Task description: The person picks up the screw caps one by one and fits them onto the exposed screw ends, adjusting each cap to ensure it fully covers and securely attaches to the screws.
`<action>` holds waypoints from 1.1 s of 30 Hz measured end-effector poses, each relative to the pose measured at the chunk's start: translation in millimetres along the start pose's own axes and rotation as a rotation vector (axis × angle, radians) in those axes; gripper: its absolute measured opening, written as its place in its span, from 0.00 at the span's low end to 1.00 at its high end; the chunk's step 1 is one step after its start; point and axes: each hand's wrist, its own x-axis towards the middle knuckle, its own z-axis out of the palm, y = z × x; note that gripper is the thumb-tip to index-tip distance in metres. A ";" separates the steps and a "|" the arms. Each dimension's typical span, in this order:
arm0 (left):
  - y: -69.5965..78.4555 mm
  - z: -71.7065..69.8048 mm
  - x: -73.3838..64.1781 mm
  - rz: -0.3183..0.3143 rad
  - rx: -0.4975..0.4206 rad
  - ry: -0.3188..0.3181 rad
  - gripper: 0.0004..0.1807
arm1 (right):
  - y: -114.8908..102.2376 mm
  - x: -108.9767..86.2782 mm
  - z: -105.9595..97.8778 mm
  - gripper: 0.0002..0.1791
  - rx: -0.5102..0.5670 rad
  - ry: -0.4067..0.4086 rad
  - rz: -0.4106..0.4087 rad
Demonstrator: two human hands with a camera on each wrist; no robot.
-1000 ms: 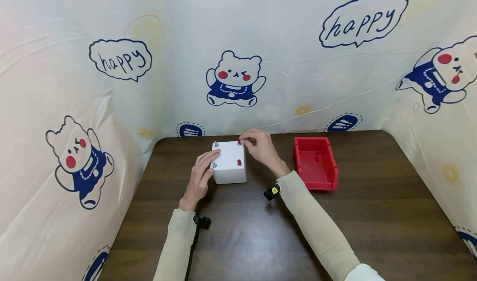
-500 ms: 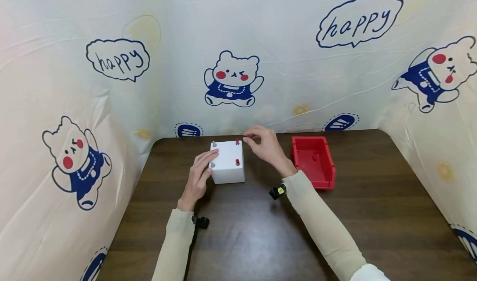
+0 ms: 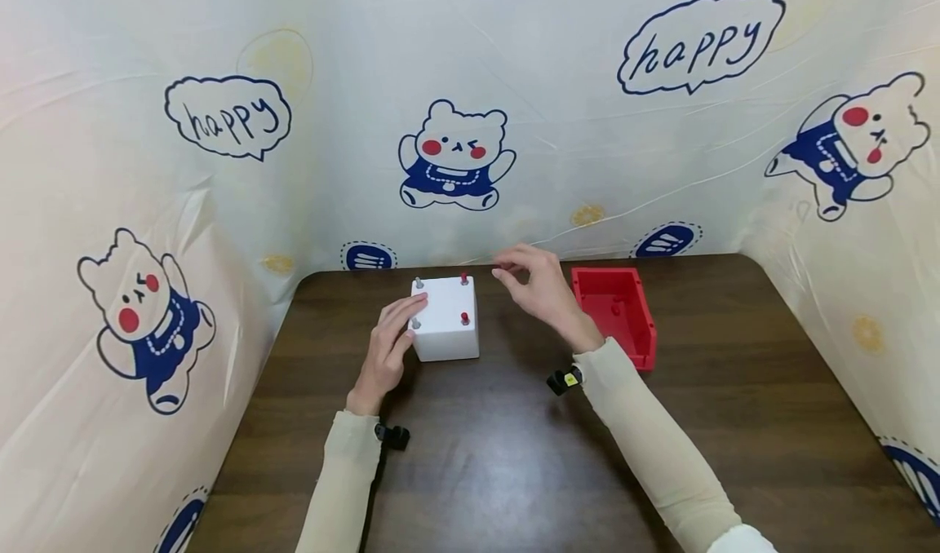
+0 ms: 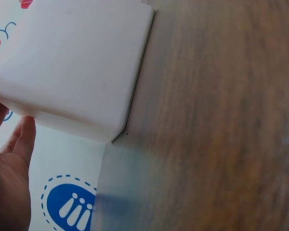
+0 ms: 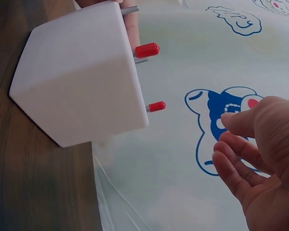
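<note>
A white box [image 3: 450, 307] stands on the table, with bolts sticking up near its top corners. Two bolts on its right carry red caps [image 5: 148, 50]; a bare metal bolt [image 3: 415, 323] shows at the near left, another behind it. My left hand [image 3: 382, 353] rests against the box's left side, its fairly straight fingers reaching onto the top. In the left wrist view, fingertips touch the white box wall [image 4: 77, 62]. My right hand [image 3: 542, 288] hovers right of the box, fingers loosely bent, thumb apart from them. Nothing shows between the right fingertips in the right wrist view.
A red open bin [image 3: 646, 325] stands on the table to the right, partly behind my right forearm. Small red pieces [image 3: 616, 300] lie in it. The brown wooden table [image 3: 485, 455] ends at a printed cloth backdrop [image 3: 558, 161].
My right hand has left the far right red cap, which stays on its bolt, and has moved right, away from the box. My left hand has kept its place on the box.
</note>
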 end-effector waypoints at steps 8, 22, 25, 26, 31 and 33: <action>-2.4 1.2 -0.2 0.005 0.000 0.003 0.27 | 6.5 -9.7 -14.8 0.15 -0.049 0.022 0.022; -0.9 0.5 -1.6 -0.015 0.006 -0.008 0.28 | 31.5 -27.0 -34.0 0.11 -0.054 0.064 0.023; -1.7 0.6 -2.2 -0.012 0.004 -0.007 0.27 | 37.9 -31.8 -37.4 0.10 -0.060 0.066 0.035; -1.6 0.5 -2.3 -0.009 0.007 -0.006 0.27 | 39.7 -33.1 -38.7 0.10 -0.063 0.067 0.039; -1.2 0.0 -0.9 -0.001 0.003 -0.001 0.27 | 45.7 -37.9 -45.2 0.09 -0.081 0.068 0.065; -1.7 -0.4 -0.4 0.000 -0.001 0.000 0.27 | 48.2 -39.7 -47.4 0.09 -0.085 0.066 0.075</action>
